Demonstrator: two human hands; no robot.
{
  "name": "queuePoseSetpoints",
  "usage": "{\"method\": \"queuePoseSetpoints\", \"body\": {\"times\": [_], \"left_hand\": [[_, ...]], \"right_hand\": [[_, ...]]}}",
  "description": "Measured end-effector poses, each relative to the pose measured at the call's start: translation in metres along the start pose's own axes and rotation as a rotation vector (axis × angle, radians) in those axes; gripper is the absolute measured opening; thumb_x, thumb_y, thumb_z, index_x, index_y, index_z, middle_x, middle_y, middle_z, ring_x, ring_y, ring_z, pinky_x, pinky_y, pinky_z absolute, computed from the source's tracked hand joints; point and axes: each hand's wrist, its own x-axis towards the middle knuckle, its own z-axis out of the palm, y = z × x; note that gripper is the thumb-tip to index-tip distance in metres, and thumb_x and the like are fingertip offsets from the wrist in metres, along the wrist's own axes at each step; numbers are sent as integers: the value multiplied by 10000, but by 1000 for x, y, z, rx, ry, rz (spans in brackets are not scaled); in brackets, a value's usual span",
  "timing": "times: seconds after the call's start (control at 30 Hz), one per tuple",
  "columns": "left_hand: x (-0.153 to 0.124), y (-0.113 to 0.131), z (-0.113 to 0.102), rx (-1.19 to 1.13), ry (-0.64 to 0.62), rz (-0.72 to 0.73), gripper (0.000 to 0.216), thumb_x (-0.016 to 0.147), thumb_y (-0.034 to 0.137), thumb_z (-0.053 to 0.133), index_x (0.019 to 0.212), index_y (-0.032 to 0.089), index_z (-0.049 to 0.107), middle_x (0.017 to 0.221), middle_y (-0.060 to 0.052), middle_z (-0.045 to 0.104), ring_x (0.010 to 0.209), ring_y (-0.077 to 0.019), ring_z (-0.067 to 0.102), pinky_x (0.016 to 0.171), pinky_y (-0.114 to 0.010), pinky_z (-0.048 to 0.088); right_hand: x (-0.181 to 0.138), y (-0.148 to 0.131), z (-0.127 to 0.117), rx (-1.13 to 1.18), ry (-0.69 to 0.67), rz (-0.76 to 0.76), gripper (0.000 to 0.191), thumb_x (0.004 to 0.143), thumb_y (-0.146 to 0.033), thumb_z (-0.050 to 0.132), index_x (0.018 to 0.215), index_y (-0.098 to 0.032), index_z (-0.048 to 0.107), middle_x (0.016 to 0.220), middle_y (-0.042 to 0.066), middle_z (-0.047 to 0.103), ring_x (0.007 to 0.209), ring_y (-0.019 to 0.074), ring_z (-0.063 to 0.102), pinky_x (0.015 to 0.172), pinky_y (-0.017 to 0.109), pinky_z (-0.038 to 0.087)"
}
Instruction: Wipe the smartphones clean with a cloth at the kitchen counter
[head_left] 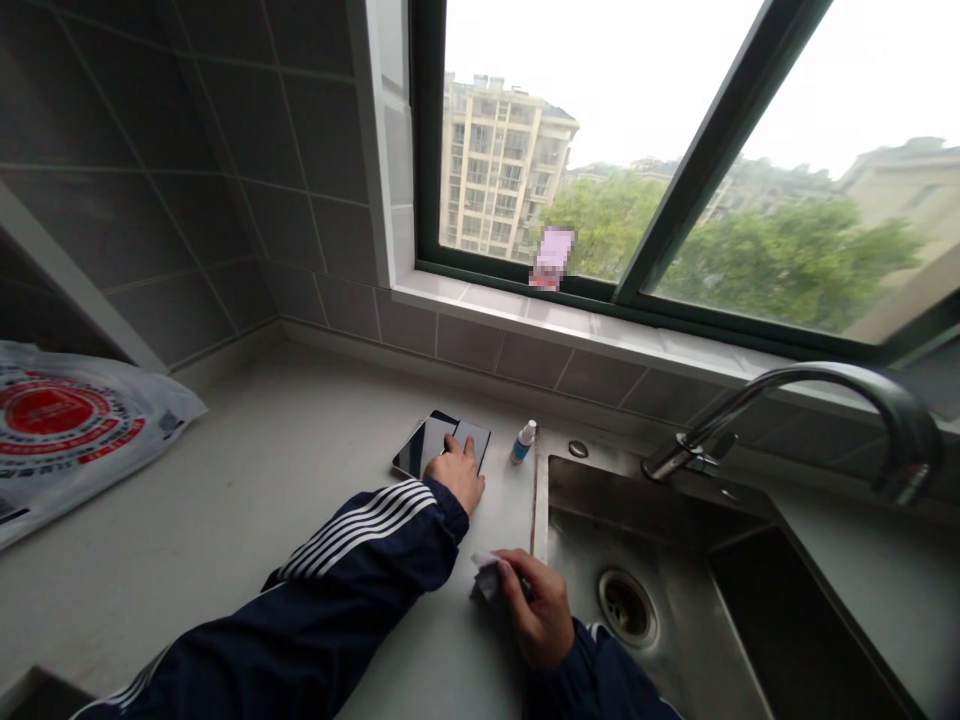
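Observation:
My left hand rests with stretched, spread fingers on a flat glossy device that lies on the counter and looks like a phone or small tablet. A line runs across its dark screen; whether it is one folding device or two side by side, I cannot tell. Just to the right stands a small bottle with a white cap and a blue label, apart from the hand. Nearer to me, my right hand is closed on a crumpled whitish cloth, pinched between thumb and fingers above the counter.
On the right is a steel sink with a drain and a curved faucet. A printed plastic bag lies on the counter at left. Behind are a tiled wall and a window sill with a blurred pink item.

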Motion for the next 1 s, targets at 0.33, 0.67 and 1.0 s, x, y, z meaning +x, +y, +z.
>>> {"method": "queuePoseSetpoints", "body": {"times": [0.33,0.67,1.0], "left_hand": [[-1,3,-1,3,-42,-39,781,805,467,560,1475,217,248,1502,-276,271,944,-348,643,705,-462,516],[0,-30,-8,-82,103,-59,688,838,646,362,1444,326,292,1418,-245,372,833,-313,670,725,-447,485],[16,-90,4,-194,234,-40,554,857,422,458,1387,279,376,1397,-125,390,1230,-299,430,978,-392,387]], "right_hand": [[0,1,-1,3,-26,21,284,933,-362,504,977,-193,728,809,73,735,691,177,687,641,241,538],[0,1,-2,-9,-28,31,293,933,-371,507,981,-188,730,835,77,742,716,182,693,651,247,546],[1,-1,-2,-10,-6,47,302,935,-386,495,943,-196,730,792,63,735,699,187,699,645,249,548]]}}
